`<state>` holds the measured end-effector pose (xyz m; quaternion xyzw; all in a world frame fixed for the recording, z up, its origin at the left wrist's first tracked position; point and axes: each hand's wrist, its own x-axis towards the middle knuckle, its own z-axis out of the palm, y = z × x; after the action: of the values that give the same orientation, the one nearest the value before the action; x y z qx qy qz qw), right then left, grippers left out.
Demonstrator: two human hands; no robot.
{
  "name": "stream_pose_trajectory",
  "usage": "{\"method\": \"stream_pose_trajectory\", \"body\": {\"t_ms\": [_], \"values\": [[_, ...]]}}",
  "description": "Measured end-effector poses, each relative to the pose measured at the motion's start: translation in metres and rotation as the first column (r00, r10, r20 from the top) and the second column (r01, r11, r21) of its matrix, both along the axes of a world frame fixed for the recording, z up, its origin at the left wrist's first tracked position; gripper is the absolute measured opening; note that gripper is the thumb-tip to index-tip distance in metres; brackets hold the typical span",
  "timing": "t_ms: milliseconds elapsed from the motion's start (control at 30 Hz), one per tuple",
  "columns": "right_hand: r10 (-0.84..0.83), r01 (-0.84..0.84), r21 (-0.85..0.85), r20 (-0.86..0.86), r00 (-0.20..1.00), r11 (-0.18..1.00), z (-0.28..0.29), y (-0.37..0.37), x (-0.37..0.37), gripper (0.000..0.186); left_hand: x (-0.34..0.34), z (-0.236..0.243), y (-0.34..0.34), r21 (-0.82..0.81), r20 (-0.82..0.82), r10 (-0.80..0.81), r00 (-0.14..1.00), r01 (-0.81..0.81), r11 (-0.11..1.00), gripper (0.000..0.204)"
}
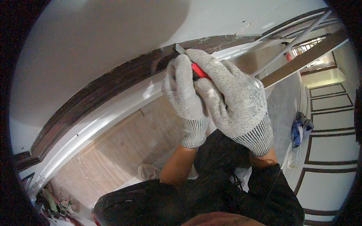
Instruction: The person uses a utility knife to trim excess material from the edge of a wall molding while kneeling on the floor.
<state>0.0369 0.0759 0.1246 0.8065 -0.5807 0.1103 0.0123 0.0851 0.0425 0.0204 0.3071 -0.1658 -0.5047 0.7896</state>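
Note:
Both hands wear pale grey knit work gloves and meet at a dark brown wooden moulding on the wall. My right hand is closed round a red-handled bladed tool with black parts. Its short, flat grey metal end sticks out past the fingertips and meets the moulding; I cannot tell if it is a knife or a scraper. My left hand is closed against the tool from the left, fingers bent and pressed together near the metal end. The gloves hide much of the handle.
White trim runs below the moulding, above a light wood-look floor. Scraps and debris lie at the lower left. A long brown board slants across the upper right. A blue bundle lies by the panelled wall.

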Motion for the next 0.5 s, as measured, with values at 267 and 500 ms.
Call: {"method": "stream_pose_trajectory", "body": {"t_ms": [267,500], "values": [[-0.032,0.032,-0.02,-0.006,0.999,0.999,0.001,-0.003,-0.009,0.041,-0.007,0.002,-0.005,-0.022,0.08,0.027,0.996,-0.026,0.999,0.027],[-0.006,0.006,0.001,-0.003,1.0,1.0,-0.001,-0.005,0.0,0.041,-0.001,-0.001,-0.002,-0.042,-0.005,0.06,0.998,-0.06,0.997,0.026]]}}
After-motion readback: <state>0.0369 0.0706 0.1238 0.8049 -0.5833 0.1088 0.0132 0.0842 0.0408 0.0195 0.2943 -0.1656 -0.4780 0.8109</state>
